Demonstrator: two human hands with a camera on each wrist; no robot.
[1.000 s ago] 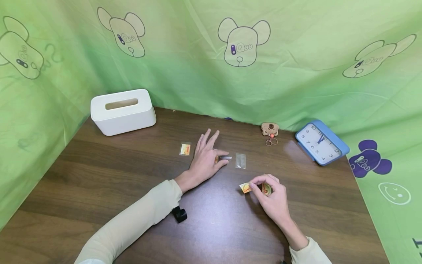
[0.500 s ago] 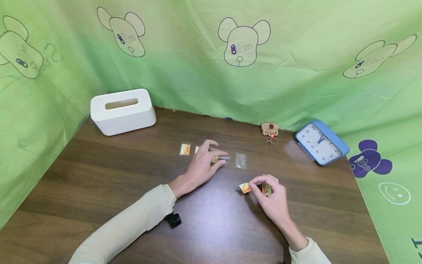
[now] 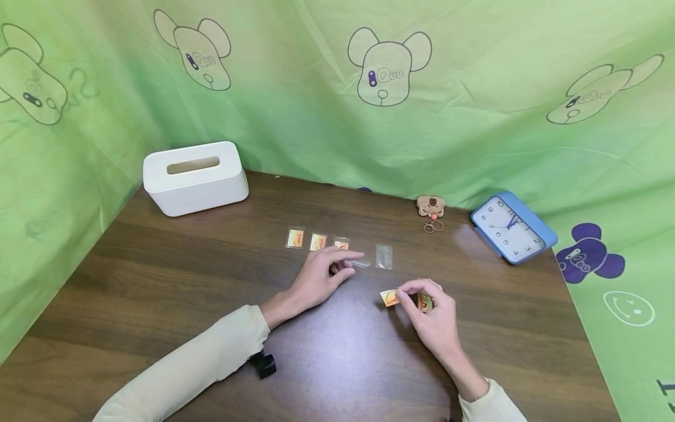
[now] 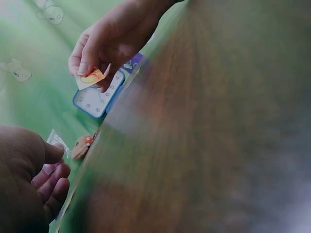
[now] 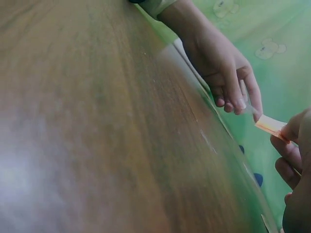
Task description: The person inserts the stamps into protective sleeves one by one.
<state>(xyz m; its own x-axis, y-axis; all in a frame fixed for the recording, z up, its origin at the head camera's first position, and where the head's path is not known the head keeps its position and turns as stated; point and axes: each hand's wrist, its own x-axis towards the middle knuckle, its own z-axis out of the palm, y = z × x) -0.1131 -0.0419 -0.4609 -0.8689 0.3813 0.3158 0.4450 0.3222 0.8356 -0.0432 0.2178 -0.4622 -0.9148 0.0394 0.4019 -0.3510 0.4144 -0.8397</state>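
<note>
My left hand [image 3: 316,275] pinches a small clear plastic sleeve [image 3: 360,263] between thumb and index finger; it also shows in the left wrist view as a crinkled clear sleeve [image 4: 57,141]. In my right hand [image 3: 432,316], thumb and index finger pinch a small yellow-orange printed card [image 3: 389,298] by its edge. More of the same yellow print [image 3: 425,302] shows inside the curl of that hand. The right wrist view has the card [image 5: 268,125] close to the left fingertips. Beyond the left hand lie sleeved cards: a left one [image 3: 295,238], a middle one [image 3: 318,241] and a partly covered one [image 3: 341,242].
Another clear sleeve [image 3: 384,257] lies flat on the brown wooden table [image 3: 184,293], right of the left hand. Along the back stand a white tissue box [image 3: 195,181], a brown bear-shaped keychain [image 3: 430,206] and a blue clock [image 3: 514,228]. A green printed curtain [image 3: 295,117] hangs behind.
My left hand has drawn back toward the person and its spread fingers have curled in, bringing the clear sleeve along. The middle and right sleeved cards have come into view. The right hand stays nearly still.
</note>
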